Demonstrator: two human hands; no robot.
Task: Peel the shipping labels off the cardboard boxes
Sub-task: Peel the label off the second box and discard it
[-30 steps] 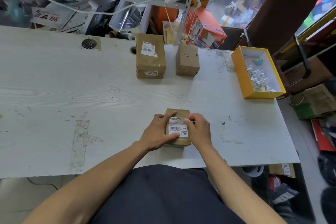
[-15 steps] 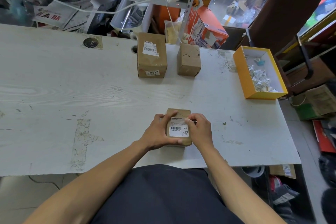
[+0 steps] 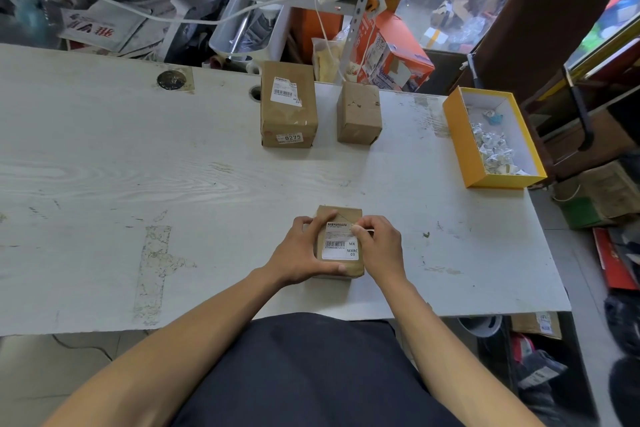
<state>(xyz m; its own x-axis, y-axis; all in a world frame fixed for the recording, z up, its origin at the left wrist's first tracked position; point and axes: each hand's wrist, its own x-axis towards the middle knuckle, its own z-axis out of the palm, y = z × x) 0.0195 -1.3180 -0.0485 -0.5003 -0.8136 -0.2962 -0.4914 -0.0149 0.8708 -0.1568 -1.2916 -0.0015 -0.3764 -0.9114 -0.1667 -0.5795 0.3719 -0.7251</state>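
Note:
A small cardboard box (image 3: 341, 215) lies on the white table near its front edge, with a white shipping label (image 3: 339, 246) on top. My left hand (image 3: 299, 253) grips the box from its left side, thumb along the near edge. My right hand (image 3: 379, 244) rests at the box's right side, fingertips pinching at the label's upper right corner. Farther back stand a taller box (image 3: 289, 113) with two labels and a plain box (image 3: 359, 113) with no label showing.
A yellow tray (image 3: 460, 139) with several crumpled paper bits sits at the right edge of the table (image 3: 138, 166). Clutter, cables and an orange carton (image 3: 394, 55) crowd the space behind the table. A brown chair (image 3: 533, 35) stands at the right.
The right fingertips have shifted slightly along the label's top right corner. The box and the left hand have stayed in place.

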